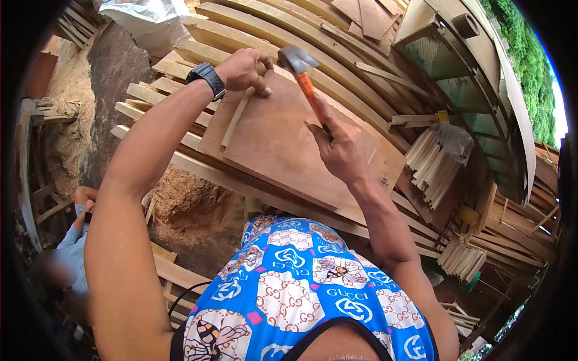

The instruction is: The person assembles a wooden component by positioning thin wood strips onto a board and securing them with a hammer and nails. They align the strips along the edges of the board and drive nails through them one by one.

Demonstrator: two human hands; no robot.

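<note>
So the person's right hand [343, 147] is wrapped tight around the orange handle of a hammer [304, 78], gripping low near the end of the handle, with the metal head up at the far side, just above the plywood panel [283, 144]. The left hand [244, 69] is pinched shut at the far left corner of that panel, fingertips pressed down on the top end of a thin wooden strip [236, 117] that lies on the panel's left part. It looks like there's a small nail between those fingers, but honestly the view's too coarse to be sure. There's a black watch [208, 78] on that wrist.

The panel sits on a stack of long curved planks [313, 42] that runs off to the far right. Bundles of short sticks [430, 162] are off to the right, and sawdust [186, 204] is piled below the near left edge. Another person in a light blue sleeve [69, 249] is crouched down at the near left.

For doing this bit well: keep the pinching fingers low and clear of the head's path, start with light taps so the strip doesn't skate, and let the hammer face land flat. Holding it that far down the handle gives good swing, but accuracy matters more here.
</note>
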